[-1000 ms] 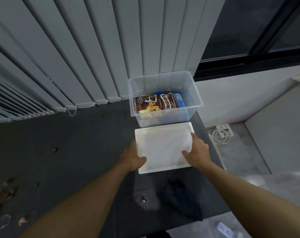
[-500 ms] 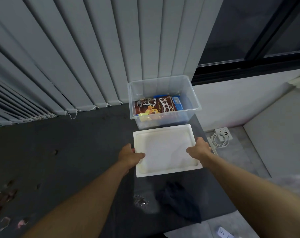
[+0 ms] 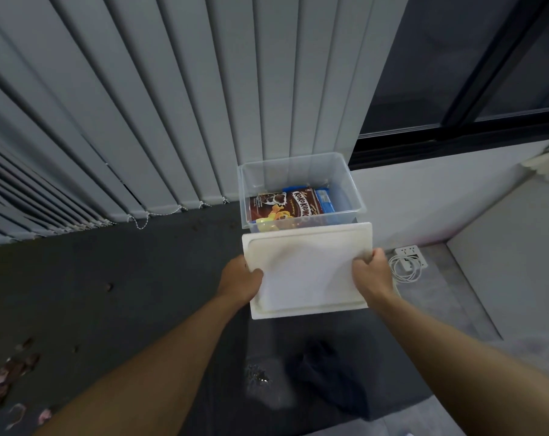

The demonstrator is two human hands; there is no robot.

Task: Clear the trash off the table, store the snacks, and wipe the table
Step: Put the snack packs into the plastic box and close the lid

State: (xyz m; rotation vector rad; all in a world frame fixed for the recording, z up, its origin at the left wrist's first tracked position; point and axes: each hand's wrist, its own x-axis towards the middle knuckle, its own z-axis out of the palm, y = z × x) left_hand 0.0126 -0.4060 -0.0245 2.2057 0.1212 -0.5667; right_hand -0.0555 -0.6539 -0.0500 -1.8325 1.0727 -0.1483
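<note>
Both hands clamp a white lid (image 3: pixel 307 269): the left hand (image 3: pixel 240 280) grips its left edge with the thumb lying on top and the fingers tucked out of sight beneath, and the right hand (image 3: pixel 369 273) curls round its right edge, knuckles up. The lid is rectangular with rounded corners and a raised border, and it shows no label. It sits between the person and a clear plastic bin (image 3: pixel 298 171), its far edge at the bin's near rim, though whether the two touch cannot be told. The bin stands open at the far right corner of the dark table (image 3: pixel 141 278), close to the grey blinds (image 3: pixel 172 105). Inside lies a brown cereal box (image 3: pixel 285 204), flat on its back, printed with "KOKO KRUN" in white letters, the rest cut off by the near wall. A blue pack (image 3: pixel 325 199) lies under and beside the box, its print too small to read, and something yellow (image 3: pixel 266 223) shows through the near wall. On the table near the person lie a dark cloth (image 3: pixel 333 385) and, just left of it, a small wet patch (image 3: pixel 257 376). Scraps (image 3: pixel 5 379) lie at the table's near left edge. On the floor to the right sits a white power strip (image 3: pixel 411 254) with a coiled cable (image 3: pixel 405 272).
</note>
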